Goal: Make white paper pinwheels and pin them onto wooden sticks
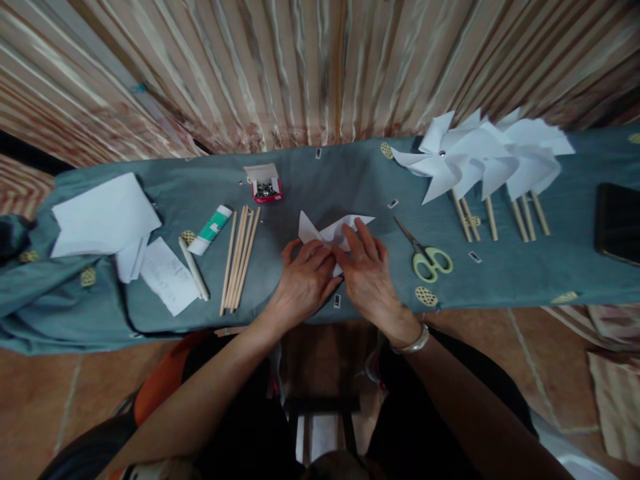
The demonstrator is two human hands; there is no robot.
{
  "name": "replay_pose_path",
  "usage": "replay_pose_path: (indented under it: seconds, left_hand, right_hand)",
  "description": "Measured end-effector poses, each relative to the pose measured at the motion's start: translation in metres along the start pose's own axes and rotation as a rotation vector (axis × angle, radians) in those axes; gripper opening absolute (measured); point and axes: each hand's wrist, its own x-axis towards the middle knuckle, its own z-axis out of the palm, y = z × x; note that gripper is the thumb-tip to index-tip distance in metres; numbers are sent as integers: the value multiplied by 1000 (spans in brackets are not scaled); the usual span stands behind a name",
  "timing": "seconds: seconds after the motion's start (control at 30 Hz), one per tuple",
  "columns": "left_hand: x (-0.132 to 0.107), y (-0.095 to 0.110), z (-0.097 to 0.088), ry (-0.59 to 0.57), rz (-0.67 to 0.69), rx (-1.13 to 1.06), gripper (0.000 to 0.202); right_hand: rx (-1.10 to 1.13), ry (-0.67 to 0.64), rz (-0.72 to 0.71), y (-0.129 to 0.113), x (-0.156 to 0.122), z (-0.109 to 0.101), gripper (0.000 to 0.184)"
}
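A white paper pinwheel [311,231] with folded, pointed blades lies on the cloth-covered table in front of me. My left hand [305,283] is closed on its near left side, fingers bent and pressed together over the middle. From the right, my right hand [367,272] grips the same paper, its fingertips meeting those of the left near the centre. The fingers cover the pinwheel's middle, so what lies there is hidden. Scissors [424,255] with light green handles rest right of my right hand. Several wooden sticks [241,260] lie to the left of my left hand.
A small red box [267,192] of metal pins stands open behind the sticks. A glue stick [212,230], a pale pen-like rod [194,268] and white paper sheets [105,217] are at left. Several finished pinwheels [480,157] lie at right, near a dark phone [619,223].
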Motion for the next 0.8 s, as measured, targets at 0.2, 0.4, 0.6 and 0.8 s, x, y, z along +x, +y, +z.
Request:
replay_pose_path:
  seconds: [0.2, 0.4, 0.6, 0.8]
  left_hand:
    - [0, 1, 1, 14, -10, 0, 31]
    - [0, 1, 2, 19, -8, -9, 31]
    - [0, 1, 2, 17, -9, -17, 30]
    - [0, 2, 2, 20, -16, 2, 30]
  right_hand:
    - [40, 0, 36, 6, -5, -4, 44]
    - [35, 9, 29, 9, -8, -4, 44]
    - [53, 20, 30, 8, -5, 0, 42]
    - [62, 38, 15, 8, -7, -2, 45]
